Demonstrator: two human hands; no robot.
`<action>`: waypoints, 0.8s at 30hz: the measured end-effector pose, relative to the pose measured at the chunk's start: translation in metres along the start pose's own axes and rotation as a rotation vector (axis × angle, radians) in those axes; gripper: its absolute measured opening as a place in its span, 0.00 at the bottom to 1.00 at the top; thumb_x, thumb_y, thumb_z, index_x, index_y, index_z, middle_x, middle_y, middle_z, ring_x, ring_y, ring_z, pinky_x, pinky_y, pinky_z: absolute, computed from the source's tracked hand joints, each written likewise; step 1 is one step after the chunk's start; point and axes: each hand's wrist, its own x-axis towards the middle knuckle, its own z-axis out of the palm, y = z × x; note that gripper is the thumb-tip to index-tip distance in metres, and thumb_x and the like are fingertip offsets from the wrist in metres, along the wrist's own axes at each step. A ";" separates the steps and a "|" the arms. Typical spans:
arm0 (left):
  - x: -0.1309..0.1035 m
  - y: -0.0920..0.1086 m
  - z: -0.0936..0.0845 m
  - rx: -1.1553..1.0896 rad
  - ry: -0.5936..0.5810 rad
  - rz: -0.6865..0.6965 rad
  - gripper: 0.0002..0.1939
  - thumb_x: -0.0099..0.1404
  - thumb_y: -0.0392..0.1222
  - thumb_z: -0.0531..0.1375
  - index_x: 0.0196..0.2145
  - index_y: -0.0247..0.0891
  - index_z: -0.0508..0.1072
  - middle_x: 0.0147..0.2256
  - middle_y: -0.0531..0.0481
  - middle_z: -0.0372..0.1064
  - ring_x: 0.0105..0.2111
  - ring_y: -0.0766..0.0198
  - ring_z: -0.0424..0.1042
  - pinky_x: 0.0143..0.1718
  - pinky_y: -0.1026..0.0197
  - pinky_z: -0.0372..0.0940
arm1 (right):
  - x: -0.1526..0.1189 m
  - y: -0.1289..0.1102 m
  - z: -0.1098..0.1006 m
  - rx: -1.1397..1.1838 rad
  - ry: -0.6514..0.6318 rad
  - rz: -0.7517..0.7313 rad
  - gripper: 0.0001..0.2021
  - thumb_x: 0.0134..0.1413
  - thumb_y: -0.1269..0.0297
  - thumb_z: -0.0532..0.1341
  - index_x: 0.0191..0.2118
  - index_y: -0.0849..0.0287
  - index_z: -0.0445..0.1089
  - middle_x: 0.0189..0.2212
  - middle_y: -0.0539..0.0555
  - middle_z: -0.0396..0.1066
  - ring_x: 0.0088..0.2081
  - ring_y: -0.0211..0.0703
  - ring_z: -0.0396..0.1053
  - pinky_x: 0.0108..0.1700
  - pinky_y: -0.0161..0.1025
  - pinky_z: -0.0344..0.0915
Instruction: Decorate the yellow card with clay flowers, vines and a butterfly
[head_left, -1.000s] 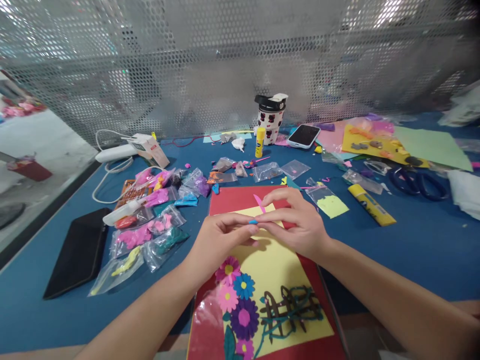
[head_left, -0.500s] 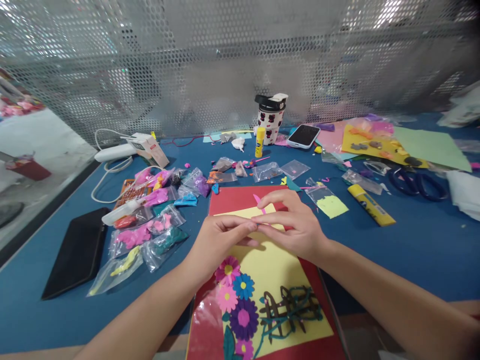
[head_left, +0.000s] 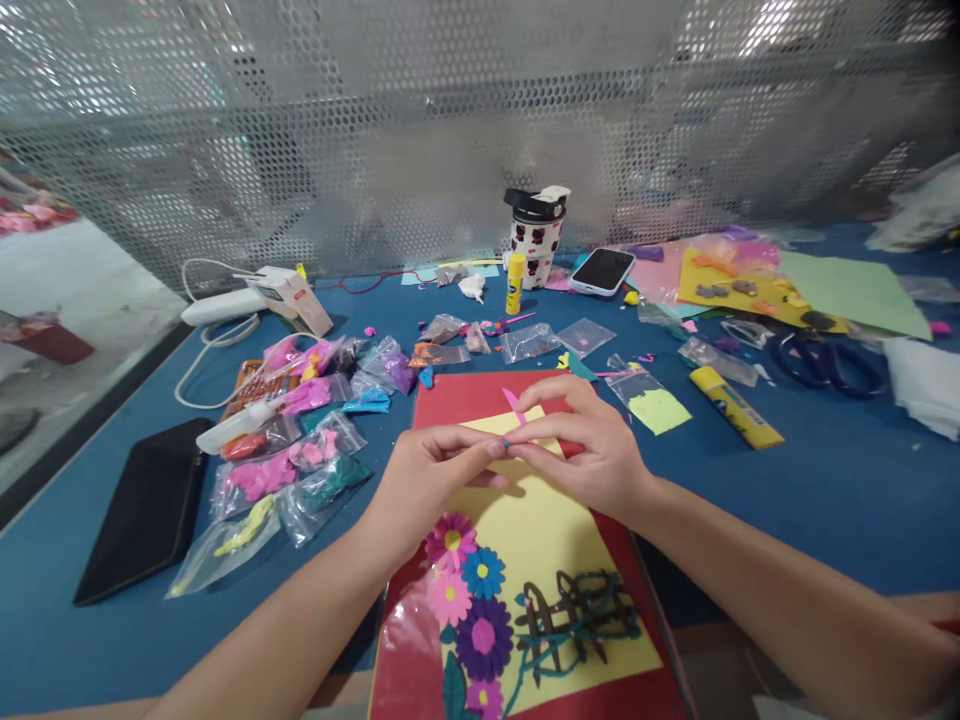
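Observation:
Over the yellow paper [head_left: 555,535], my left hand [head_left: 442,465] and my right hand [head_left: 589,445] meet at their fingertips. Both pinch a tiny piece of blue clay [head_left: 507,443]. A pink pointed tool [head_left: 514,402] sticks out from under my right index finger; the rest of it is hidden by the hand. Clay flowers in pink, a blue flower [head_left: 484,572] and a purple flower [head_left: 484,638] run down the paper's left side. At its lower right is a brown clay fence [head_left: 566,620] with teal vines. A red folder [head_left: 442,395] lies under the paper.
Several bags of coloured clay [head_left: 262,475] lie left, beside a black tablet [head_left: 142,510]. Behind stand a glue stick [head_left: 514,284] and a cup [head_left: 537,240], near a phone [head_left: 602,271]. At right are a yellow tube [head_left: 735,407] and scissors [head_left: 829,367].
The view has shifted slightly. The blue clay shows a little more between my fingertips; both hands keep nearly the same pose over the paper.

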 end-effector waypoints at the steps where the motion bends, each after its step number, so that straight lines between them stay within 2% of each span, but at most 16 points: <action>1: 0.000 -0.001 -0.001 0.036 0.000 0.033 0.04 0.60 0.42 0.66 0.32 0.41 0.81 0.31 0.53 0.80 0.26 0.68 0.79 0.31 0.73 0.73 | 0.000 0.000 0.000 0.003 0.000 0.008 0.03 0.53 0.69 0.66 0.34 0.54 0.76 0.37 0.52 0.71 0.40 0.42 0.71 0.43 0.44 0.67; 3: 0.000 -0.002 -0.002 0.181 0.039 0.163 0.08 0.57 0.41 0.67 0.37 0.43 0.80 0.34 0.52 0.80 0.28 0.67 0.79 0.31 0.71 0.73 | 0.000 -0.001 -0.001 0.019 0.005 0.037 0.03 0.53 0.70 0.65 0.33 0.54 0.76 0.37 0.52 0.71 0.40 0.41 0.71 0.43 0.43 0.67; 6: -0.001 -0.003 -0.005 0.468 0.149 0.474 0.13 0.55 0.39 0.69 0.41 0.42 0.78 0.38 0.51 0.79 0.29 0.68 0.78 0.33 0.70 0.73 | 0.000 -0.002 -0.002 0.072 0.013 0.084 0.04 0.53 0.71 0.66 0.34 0.54 0.76 0.37 0.53 0.70 0.40 0.40 0.72 0.43 0.42 0.68; 8: -0.001 -0.004 -0.006 0.588 0.173 0.649 0.10 0.57 0.38 0.68 0.38 0.40 0.78 0.36 0.51 0.79 0.28 0.69 0.77 0.33 0.69 0.72 | 0.000 -0.002 -0.003 0.097 0.007 0.102 0.04 0.53 0.71 0.66 0.34 0.53 0.77 0.38 0.52 0.70 0.41 0.40 0.71 0.43 0.42 0.67; 10: -0.002 -0.004 -0.007 0.643 0.164 0.755 0.06 0.59 0.36 0.67 0.36 0.39 0.78 0.33 0.52 0.79 0.28 0.70 0.76 0.33 0.70 0.72 | -0.001 -0.002 -0.003 0.108 -0.014 0.107 0.05 0.52 0.71 0.67 0.34 0.52 0.77 0.38 0.52 0.70 0.40 0.41 0.71 0.43 0.43 0.67; 12: -0.003 -0.003 -0.007 0.674 0.152 0.787 0.05 0.59 0.35 0.66 0.35 0.39 0.78 0.32 0.53 0.79 0.29 0.69 0.77 0.33 0.71 0.71 | -0.002 -0.001 -0.003 0.112 -0.029 0.104 0.06 0.52 0.70 0.67 0.36 0.51 0.77 0.38 0.52 0.71 0.41 0.42 0.71 0.43 0.44 0.67; 15: -0.004 -0.002 -0.006 0.694 0.151 0.761 0.03 0.60 0.36 0.65 0.34 0.40 0.78 0.31 0.53 0.79 0.31 0.68 0.77 0.34 0.71 0.71 | -0.002 0.000 -0.002 0.109 -0.033 0.100 0.08 0.52 0.69 0.67 0.38 0.51 0.76 0.38 0.52 0.71 0.41 0.43 0.71 0.43 0.45 0.67; 19: -0.004 -0.001 -0.006 0.678 0.174 0.720 0.07 0.59 0.39 0.67 0.37 0.41 0.78 0.35 0.52 0.79 0.26 0.69 0.76 0.30 0.69 0.71 | -0.001 -0.001 -0.003 0.106 -0.018 0.105 0.05 0.53 0.70 0.66 0.34 0.51 0.76 0.37 0.52 0.71 0.41 0.42 0.71 0.43 0.45 0.67; 24: -0.004 -0.001 -0.009 0.725 0.186 0.774 0.02 0.62 0.37 0.64 0.33 0.42 0.78 0.32 0.53 0.79 0.32 0.67 0.78 0.35 0.68 0.71 | -0.001 -0.001 -0.003 0.121 -0.003 0.114 0.04 0.53 0.69 0.66 0.34 0.51 0.76 0.38 0.52 0.71 0.41 0.42 0.71 0.44 0.45 0.68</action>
